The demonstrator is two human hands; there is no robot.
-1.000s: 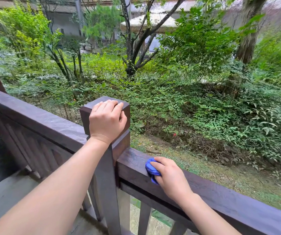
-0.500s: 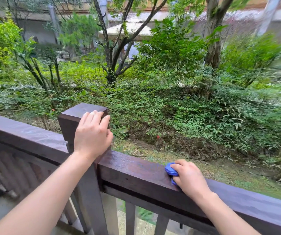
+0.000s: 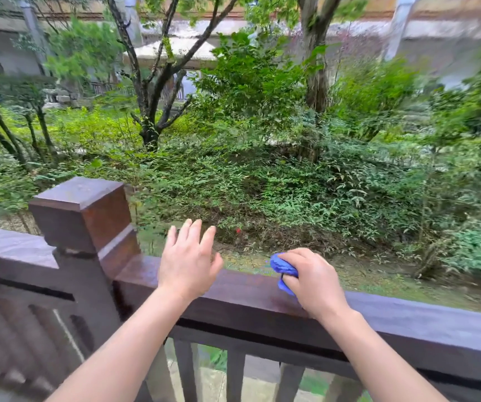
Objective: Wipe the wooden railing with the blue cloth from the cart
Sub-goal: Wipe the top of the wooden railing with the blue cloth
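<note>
Far left, the dark brown wooden railing (image 3: pixel 10 248) runs in level, its flat top faintly glossy, with slanted slats beneath that blur toward the frame's edge. Next comes the square post (image 3: pixel 81 211), its cap rising above the rail line, reddish-brown on the lit side face and darker on the front. Right of the post the rail carries on, sloping down toward the right edge, with plain upright balusters (image 3: pixel 235 372) under it.

Over that stretch sits the left hand (image 3: pixel 188 264), fingers spread apart and pointing forward, palm down, gripping nothing; whether the palm touches the wood I cannot tell.

A little further right, the right hand (image 3: pixel 313 281) is curled tight around the blue cloth (image 3: pixel 281 265). The cloth is a vivid royal blue, bunched into a small wad, with ridged folds bulging out past the fingers on the left and a small flap showing under the thumb. It sits on the rail's top surface, near the far edge, pressed down by the hand.

Beyond the rail lies a green garden (image 3: pixel 291 175) of low shrubs, tree trunks and bare soil, blurred toward the right.
</note>
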